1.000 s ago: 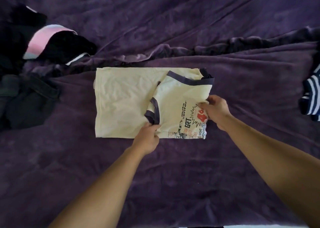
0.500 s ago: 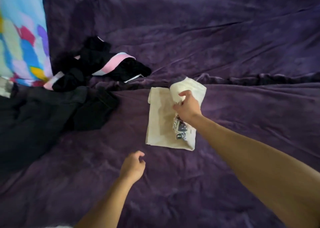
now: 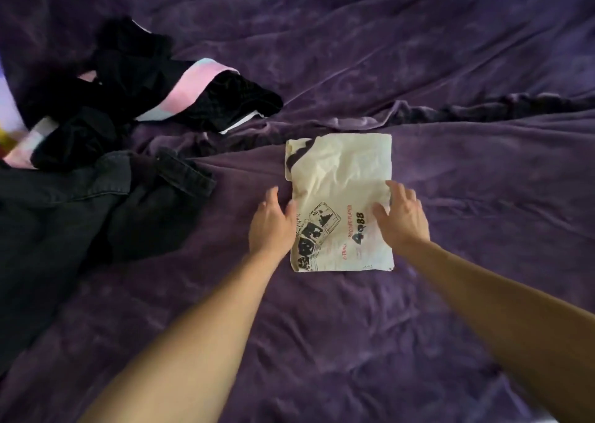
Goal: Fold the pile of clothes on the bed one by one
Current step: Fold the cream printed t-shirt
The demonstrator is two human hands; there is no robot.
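Flanking a folded shirt (image 3: 341, 171) with both hands on a purple bedspread (image 3: 354, 342). Resting the left hand (image 3: 272, 226) on the bedspread at the shirt's left edge, fingers relaxed and close together, pointing away, thumb side touching the cloth. Laying the right hand (image 3: 402, 220) over the shirt's right edge, fingers spread and slightly bent, thumb on the cream fabric beside the red and black lettering (image 3: 359, 226); pinching nothing, as far as can be seen. Showing the shirt as a tall cream rectangle just right of centre, lying flat, printed side up, with a black drawing (image 3: 317, 229) along the near left, the lettering just right of it, a dark trim (image 3: 297, 155) peeking out at the far left corner, and creases across the far half. Backing onto a raised fold (image 3: 450, 110) of the bedspread, just behind the shirt and running off to the right. Leaving the pile (image 3: 106, 139) of unfolded clothes well to the left, apart from the shirt: on the far side a black garment (image 3: 199, 84) with a pink and pale-blue band, on the near side a dark denim piece (image 3: 80, 204) with stitched seams, spreading out to the left border. Catching a blurred patch (image 3: 5, 110) of pale and bright colour at the far left border, too smeared to name.
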